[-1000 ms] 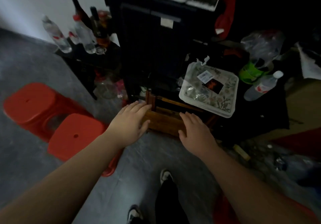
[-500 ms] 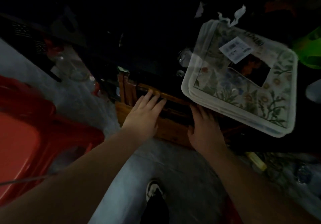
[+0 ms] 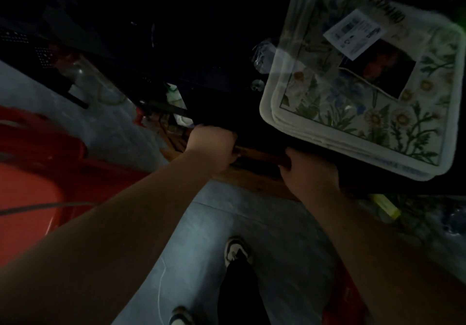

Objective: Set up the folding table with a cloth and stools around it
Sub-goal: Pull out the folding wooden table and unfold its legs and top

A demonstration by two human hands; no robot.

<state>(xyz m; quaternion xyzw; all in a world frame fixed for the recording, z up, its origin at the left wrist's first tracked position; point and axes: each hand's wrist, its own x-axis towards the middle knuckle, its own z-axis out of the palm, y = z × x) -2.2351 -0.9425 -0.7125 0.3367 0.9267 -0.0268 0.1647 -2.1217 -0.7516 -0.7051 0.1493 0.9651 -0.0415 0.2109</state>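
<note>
Grey floor (image 3: 214, 223) runs through the dim middle of the view, with dark furniture (image 3: 201, 47) filling the top and most detail there lost in shadow.

One folded wooden table (image 3: 254, 175) stands on edge on the floor against the dark furniture, its brown slats showing between the two hands. One packaged cloth (image 3: 365, 92), white with a floral print and a white label, lies in clear wrapping on a dark surface up and to the right of the table, its near corner just above the right hand. At least one red stool (image 3: 37, 173) shows at the left edge (a second red shape behind it may be another, but they blur together). Two shoes show at the bottom: one white and dark shoe (image 3: 237, 249) near the centre, another shoe (image 3: 180, 316) cut off by the lower edge. One yellow-green object (image 3: 385, 204) lies on the floor at the right, too dim to name.

Two bare hands reach down to the table. The left hand (image 3: 211, 148) has its fingers curled over the upper wooden rail, gripping it. The right hand (image 3: 306, 173) grips the same rail further right, thumb on the near side and fingers tucked behind the wood out of sight.
</note>
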